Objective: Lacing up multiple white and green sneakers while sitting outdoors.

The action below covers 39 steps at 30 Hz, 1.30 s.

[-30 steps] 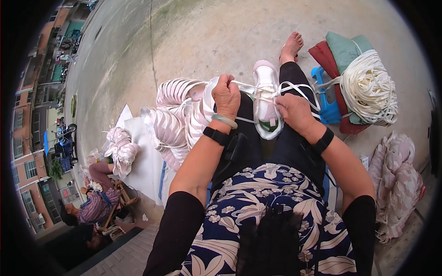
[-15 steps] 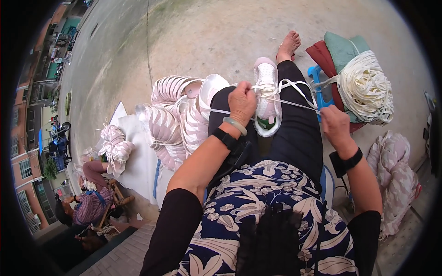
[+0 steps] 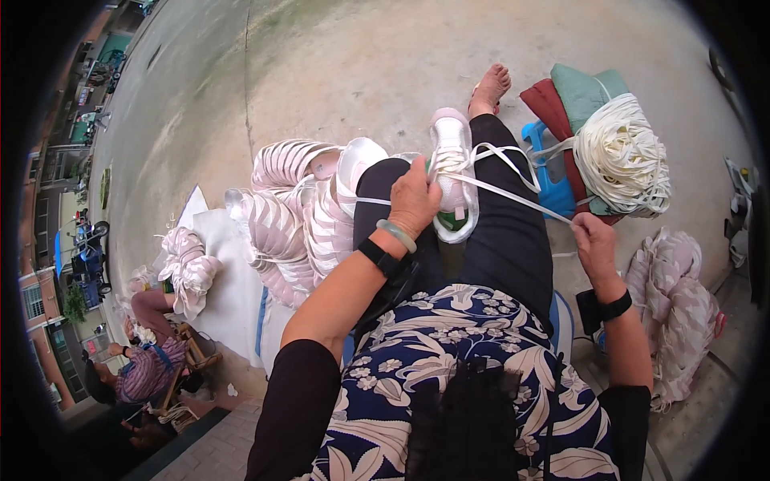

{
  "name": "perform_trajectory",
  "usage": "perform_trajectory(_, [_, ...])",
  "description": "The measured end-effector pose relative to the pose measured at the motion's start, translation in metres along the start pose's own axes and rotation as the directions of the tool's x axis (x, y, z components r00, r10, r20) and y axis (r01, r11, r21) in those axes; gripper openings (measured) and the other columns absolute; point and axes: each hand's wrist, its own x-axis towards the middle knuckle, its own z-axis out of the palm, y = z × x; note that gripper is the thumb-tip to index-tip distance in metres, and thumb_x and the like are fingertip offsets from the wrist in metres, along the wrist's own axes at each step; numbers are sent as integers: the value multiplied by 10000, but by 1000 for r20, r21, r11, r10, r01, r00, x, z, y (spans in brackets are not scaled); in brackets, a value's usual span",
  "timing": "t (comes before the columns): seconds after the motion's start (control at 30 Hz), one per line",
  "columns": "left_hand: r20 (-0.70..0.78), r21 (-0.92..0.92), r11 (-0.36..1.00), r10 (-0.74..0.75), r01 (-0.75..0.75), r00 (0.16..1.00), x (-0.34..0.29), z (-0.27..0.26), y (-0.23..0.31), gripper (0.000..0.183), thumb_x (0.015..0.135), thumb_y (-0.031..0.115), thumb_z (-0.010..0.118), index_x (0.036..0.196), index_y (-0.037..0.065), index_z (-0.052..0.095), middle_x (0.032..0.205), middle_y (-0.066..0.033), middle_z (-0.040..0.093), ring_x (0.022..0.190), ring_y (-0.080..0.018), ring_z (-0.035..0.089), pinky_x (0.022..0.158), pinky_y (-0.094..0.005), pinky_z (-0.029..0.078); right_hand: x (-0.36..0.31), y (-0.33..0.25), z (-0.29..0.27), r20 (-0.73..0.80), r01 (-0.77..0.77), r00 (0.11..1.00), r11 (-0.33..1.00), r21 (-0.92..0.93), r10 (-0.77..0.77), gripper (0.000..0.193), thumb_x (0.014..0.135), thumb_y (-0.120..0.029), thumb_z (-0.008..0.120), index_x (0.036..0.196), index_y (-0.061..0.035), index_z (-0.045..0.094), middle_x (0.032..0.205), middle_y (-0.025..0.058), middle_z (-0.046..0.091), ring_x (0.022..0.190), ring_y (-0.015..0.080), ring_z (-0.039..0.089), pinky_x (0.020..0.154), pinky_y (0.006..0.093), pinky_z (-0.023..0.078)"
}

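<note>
My left hand (image 3: 413, 200) clamps pink-white shoe (image 3: 451, 172) on lap; my right hand (image 3: 595, 240) pinches white lace (image 3: 513, 191), drawn out right; keep lace taut, flat, shoe steady while threading

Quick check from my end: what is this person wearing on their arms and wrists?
Both arms have dark sleeves pushed up above the elbows. The left hand has a pale green bangle and a black band at the wrist. The right hand has a black wristband. No gloves.
</note>
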Motion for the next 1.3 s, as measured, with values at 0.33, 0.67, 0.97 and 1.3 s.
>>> perform_trajectory(0.33, [25,7,999,46,-46,999,9,-18,10,324,724,94,540,1036,7,516,708,-143,588,653,-302,596,632,-368,471,-19,-42,-4,926,-927,374,17,375,-50,455,955,-365,325,1020,35,533,665,140,602,404,110,477,358,205,356])
perform_trajectory(0.67, [73,-170,946,291,-275,954,37,-44,71,150,778,117,540,866,17,609,735,-166,610,712,-264,617,659,-318,469,-24,-73,-68,26,-130,991,961,245,128,197,836,-160,564,691,-27,566,553,38,503,502,141,475,470,289,335])
perform_trajectory(0.97, [654,-674,737,571,41,496,3,-54,188,395,899,305,479,652,-3,501,516,-45,416,502,-118,405,496,-291,365,-31,-161,-104,-19,536,824,790,-297,-567,162,656,-42,641,799,-38,566,591,71,448,503,243,460,445,352,320])
perform_trajectory(1.3, [488,-685,688,677,-239,551,-30,-64,165,231,845,221,543,759,8,564,566,-129,486,511,-249,494,498,-333,379,-37,-145,-122,132,110,982,975,194,-137,78,711,-36,617,766,-1,575,586,92,487,501,225,472,467,306,336])
